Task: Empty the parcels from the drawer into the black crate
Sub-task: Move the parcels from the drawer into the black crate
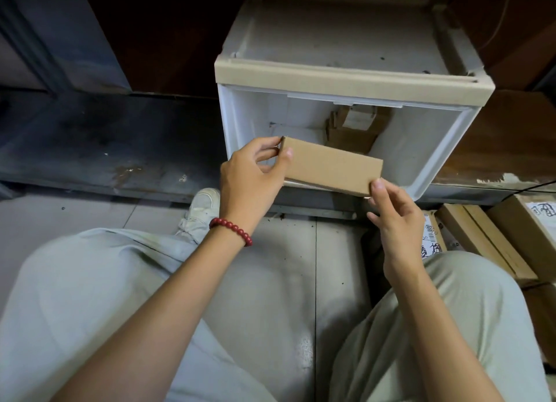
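The left hand (249,175) pinches the left end of a flat brown cardboard parcel (331,166), thumb on the top face and fingers curled round the short edge; the right hand (397,221) pinches the near right corner, thumb tip on the top and fingers tucked underneath; both hands are partly closed on this 1 parcel and hold nothing else.

The parcel is held in the air, tilted, over the front lip of the open white drawer (445,160), its far long edge above the drawer's inside and its near edge out past the front wall; the drawer is pulled out of a plastic unit with a beige top frame (346,79).

At the back of the drawer a small pile of other brown parcels (352,133) lies in shadow under the frame; their count cannot be told.

Low on the right, several cardboard boxes (481,236) lie packed together, 1 with a printed label; they seem to sit in the black crate (371,248), though only a dark strip of it shows beside the right forearm.

A red bead bracelet (231,227) circles the left wrist; a white shoe (201,209) rests on the pale tiled floor (285,251) between the 2 knees in light trousers.
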Tool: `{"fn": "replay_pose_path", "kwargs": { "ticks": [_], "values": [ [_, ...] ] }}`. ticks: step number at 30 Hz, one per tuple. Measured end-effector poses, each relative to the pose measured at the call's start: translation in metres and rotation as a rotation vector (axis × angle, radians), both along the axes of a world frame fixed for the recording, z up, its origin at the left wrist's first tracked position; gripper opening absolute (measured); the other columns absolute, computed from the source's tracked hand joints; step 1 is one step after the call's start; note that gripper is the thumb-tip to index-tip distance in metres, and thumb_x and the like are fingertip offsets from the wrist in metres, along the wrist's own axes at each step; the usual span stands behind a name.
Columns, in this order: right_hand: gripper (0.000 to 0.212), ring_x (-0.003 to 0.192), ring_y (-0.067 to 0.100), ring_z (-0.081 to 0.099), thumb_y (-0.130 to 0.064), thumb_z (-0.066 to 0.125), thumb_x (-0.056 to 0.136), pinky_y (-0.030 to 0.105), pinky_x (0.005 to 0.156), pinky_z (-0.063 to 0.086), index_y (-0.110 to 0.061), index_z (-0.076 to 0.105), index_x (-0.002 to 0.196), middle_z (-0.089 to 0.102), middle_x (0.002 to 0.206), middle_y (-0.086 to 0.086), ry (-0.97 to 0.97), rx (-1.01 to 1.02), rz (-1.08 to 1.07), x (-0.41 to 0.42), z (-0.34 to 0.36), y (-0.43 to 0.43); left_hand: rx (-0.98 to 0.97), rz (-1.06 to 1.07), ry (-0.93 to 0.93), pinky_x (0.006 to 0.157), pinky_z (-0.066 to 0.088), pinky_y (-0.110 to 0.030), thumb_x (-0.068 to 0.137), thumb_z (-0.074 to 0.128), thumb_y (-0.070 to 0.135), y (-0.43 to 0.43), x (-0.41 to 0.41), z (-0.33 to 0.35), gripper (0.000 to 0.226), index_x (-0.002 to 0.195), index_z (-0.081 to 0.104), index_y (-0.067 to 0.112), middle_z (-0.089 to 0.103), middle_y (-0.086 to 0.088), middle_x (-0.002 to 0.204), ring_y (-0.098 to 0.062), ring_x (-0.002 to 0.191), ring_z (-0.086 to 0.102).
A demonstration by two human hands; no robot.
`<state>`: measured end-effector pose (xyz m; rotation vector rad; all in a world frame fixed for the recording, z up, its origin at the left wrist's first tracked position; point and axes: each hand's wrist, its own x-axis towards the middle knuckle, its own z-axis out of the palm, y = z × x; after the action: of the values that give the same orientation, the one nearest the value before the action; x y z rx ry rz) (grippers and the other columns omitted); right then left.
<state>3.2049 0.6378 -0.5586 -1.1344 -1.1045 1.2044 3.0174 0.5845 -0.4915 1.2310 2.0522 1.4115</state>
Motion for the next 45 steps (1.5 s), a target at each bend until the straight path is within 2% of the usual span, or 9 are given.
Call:
{"fn": "replay_pose_path", "kwargs": {
  "ticks": [3, 6, 9, 13, 16, 22, 30, 38, 45],
  "values": [
    [0.018, 0.075, 0.006, 0.056, -0.034, 0.059, 0.093, 0.028, 0.077, 0.057, -0.022, 0.064, 0.08, 0.059, 0.073, -0.008, 0.069, -0.073, -0.026, 0.002, -0.001, 0.001, -0.007, -0.009, 0.027, 0.063, 0.041, 0.002, 0.083, 0.069, 0.042, 0.0, 0.001, 0.0, 0.024, 0.103, 0.07, 0.029, 0.072, 0.015, 0.093, 0.007, 0.068, 0.057],
    [0.025, 0.077, 0.012, 0.056, -0.037, 0.058, 0.093, 0.031, 0.08, 0.059, -0.022, 0.059, 0.073, 0.056, 0.072, -0.004, 0.093, -0.097, -0.044, 0.001, -0.001, 0.002, -0.023, -0.018, 0.054, 0.07, 0.045, -0.006, 0.082, 0.067, 0.049, 0.002, 0.002, -0.001, 0.036, 0.113, 0.068, 0.031, 0.071, 0.018, 0.099, 0.004, 0.065, 0.053],
    [0.031, 0.08, 0.012, 0.058, -0.041, 0.058, 0.092, 0.038, 0.085, 0.057, -0.023, 0.051, 0.069, 0.058, 0.072, -0.006, 0.08, -0.087, -0.057, -0.001, -0.002, 0.002, -0.01, -0.04, 0.127, 0.079, 0.048, -0.019, 0.083, 0.065, 0.051, 0.007, 0.009, 0.001, 0.041, 0.121, 0.06, 0.037, 0.064, 0.02, 0.11, -0.002, 0.083, 0.06],
    [0.024, 0.111, 0.017, 0.062, -0.041, 0.062, 0.089, 0.039, 0.084, 0.058, -0.021, 0.049, 0.088, 0.064, 0.114, 0.004, 0.146, -0.144, -0.058, -0.003, 0.004, -0.001, 0.052, -0.101, 0.099, 0.086, 0.053, -0.031, 0.081, 0.066, 0.054, 0.017, 0.026, 0.002, 0.033, 0.108, 0.058, 0.037, 0.06, 0.025, 0.105, -0.002, 0.101, 0.061],
    [0.026, 0.114, 0.016, 0.06, -0.022, 0.065, 0.09, 0.034, 0.078, 0.06, -0.024, 0.047, 0.109, 0.056, 0.125, 0.003, 0.165, -0.111, -0.117, 0.007, 0.017, 0.001, 0.117, -0.142, 0.15, 0.085, 0.055, -0.038, 0.078, 0.066, 0.053, 0.027, 0.043, 0.004, 0.037, 0.107, 0.054, 0.034, 0.061, 0.021, 0.109, -0.005, 0.103, 0.062],
    [0.067, 0.113, 0.015, 0.059, -0.018, 0.067, 0.088, 0.036, 0.088, 0.055, -0.026, 0.033, 0.145, 0.053, 0.132, -0.003, 0.033, -0.028, -0.174, 0.054, 0.047, 0.012, 0.177, -0.267, 0.206, 0.086, 0.054, -0.039, 0.08, 0.073, 0.037, 0.038, 0.083, 0.009, 0.048, 0.12, 0.048, 0.03, 0.059, 0.011, 0.126, -0.011, 0.107, 0.061],
    [0.043, 0.111, 0.009, 0.062, -0.022, 0.068, 0.088, 0.03, 0.09, 0.052, -0.031, 0.057, 0.129, 0.064, 0.124, -0.006, -0.177, 0.136, -0.269, 0.161, 0.078, -0.002, 0.071, -0.554, 0.027, 0.072, 0.049, -0.006, 0.083, 0.072, 0.029, 0.052, 0.144, 0.018, 0.04, 0.118, 0.052, 0.025, 0.063, 0.01, 0.121, -0.002, 0.093, 0.065],
    [0.036, 0.101, 0.002, 0.064, -0.021, 0.066, 0.089, 0.014, 0.066, 0.052, -0.028, 0.053, 0.121, 0.065, 0.115, -0.006, -0.211, -0.008, -0.453, 0.229, 0.058, -0.028, 0.042, -0.711, 0.029, 0.084, 0.052, -0.018, 0.088, 0.067, 0.019, 0.086, 0.223, 0.013, 0.037, 0.123, 0.055, 0.024, 0.061, 0.008, 0.125, -0.004, 0.096, 0.062],
    [0.053, 0.097, 0.0, 0.06, -0.017, 0.07, 0.086, 0.024, 0.08, 0.048, -0.024, 0.047, 0.133, 0.065, 0.113, -0.003, -0.278, -0.282, -0.319, 0.227, -0.008, -0.03, -0.171, -0.637, 0.043, 0.093, 0.05, -0.025, 0.09, 0.062, 0.006, 0.099, 0.232, -0.061, 0.037, 0.124, 0.058, 0.02, 0.062, 0.002, 0.126, -0.013, 0.112, 0.06]
  ]
}}
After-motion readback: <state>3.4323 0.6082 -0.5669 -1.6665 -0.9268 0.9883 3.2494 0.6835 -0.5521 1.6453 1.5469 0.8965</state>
